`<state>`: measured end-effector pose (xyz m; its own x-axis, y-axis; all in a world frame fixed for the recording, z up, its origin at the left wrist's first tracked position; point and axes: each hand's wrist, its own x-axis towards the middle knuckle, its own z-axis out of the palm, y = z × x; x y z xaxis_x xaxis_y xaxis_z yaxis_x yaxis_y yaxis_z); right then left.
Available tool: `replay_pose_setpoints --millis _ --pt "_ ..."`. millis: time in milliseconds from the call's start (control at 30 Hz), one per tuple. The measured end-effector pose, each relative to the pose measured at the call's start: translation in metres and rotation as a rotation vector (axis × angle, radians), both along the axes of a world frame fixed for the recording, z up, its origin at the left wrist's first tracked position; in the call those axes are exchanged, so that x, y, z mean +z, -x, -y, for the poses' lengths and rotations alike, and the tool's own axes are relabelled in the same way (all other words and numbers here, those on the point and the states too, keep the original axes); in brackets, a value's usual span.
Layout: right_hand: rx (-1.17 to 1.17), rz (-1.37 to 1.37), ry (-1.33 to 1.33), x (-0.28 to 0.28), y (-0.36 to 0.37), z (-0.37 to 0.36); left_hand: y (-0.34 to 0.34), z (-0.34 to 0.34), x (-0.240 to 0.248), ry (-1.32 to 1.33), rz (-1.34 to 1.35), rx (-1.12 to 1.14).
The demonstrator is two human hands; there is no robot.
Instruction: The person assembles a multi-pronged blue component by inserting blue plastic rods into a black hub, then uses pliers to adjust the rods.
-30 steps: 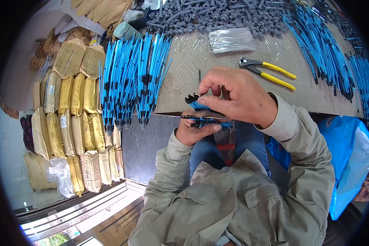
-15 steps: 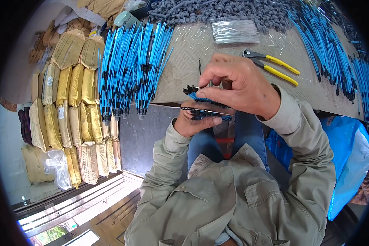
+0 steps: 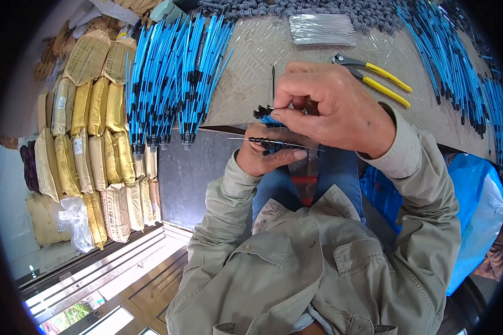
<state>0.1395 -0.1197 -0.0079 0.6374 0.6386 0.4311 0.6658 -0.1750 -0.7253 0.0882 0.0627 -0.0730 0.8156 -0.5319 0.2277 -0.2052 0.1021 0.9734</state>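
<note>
My left hand (image 3: 255, 158) is closed around a small bundle of blue and black plastic pieces (image 3: 271, 146), its thumb lying along the near side. A thin metal wire (image 3: 238, 138) runs across the bundle and sticks out to the left. Just above it, my right hand (image 3: 341, 106) pinches thumb against forefinger beside the black ends (image 3: 261, 111) of the pieces. Whatever small item sits in that pinch is mostly hidden by the fingers. Both hands are held over my lap at the table's near edge.
Yellow-handled pliers (image 3: 388, 75) and a stack of thin metal wires (image 3: 322, 29) lie on the table (image 3: 251, 72). Blue rods with black parts are heaped at left (image 3: 167, 72) and right (image 3: 447, 67). Grey plastic fittings (image 3: 346, 10) line the back. Filled sacks (image 3: 98, 106) stand at left.
The wire now shows farther out to the left of my left hand. My right hand keeps its pinch and has shifted slightly. The whole view has moved a little.
</note>
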Motion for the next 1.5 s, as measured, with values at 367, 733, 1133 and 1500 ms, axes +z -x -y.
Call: replay_pose_setpoints --millis 367,733,1133,1500 --pt "-0.020 -0.021 -0.087 -0.014 0.006 -0.001 -0.001 -0.002 -0.003 0.039 -0.029 0.001" --pt "0.028 0.054 -0.018 -0.001 -0.001 -0.002 -0.005 -0.004 0.003 0.036 0.039 -0.039" --pt "-0.004 -0.033 -0.155 -0.015 0.004 -0.009 -0.003 -0.005 -0.003 0.046 -0.013 -0.016" --pt "0.075 -0.189 -0.154 -0.017 -0.003 0.001 0.011 -0.001 -0.025 0.248 -0.291 0.082"
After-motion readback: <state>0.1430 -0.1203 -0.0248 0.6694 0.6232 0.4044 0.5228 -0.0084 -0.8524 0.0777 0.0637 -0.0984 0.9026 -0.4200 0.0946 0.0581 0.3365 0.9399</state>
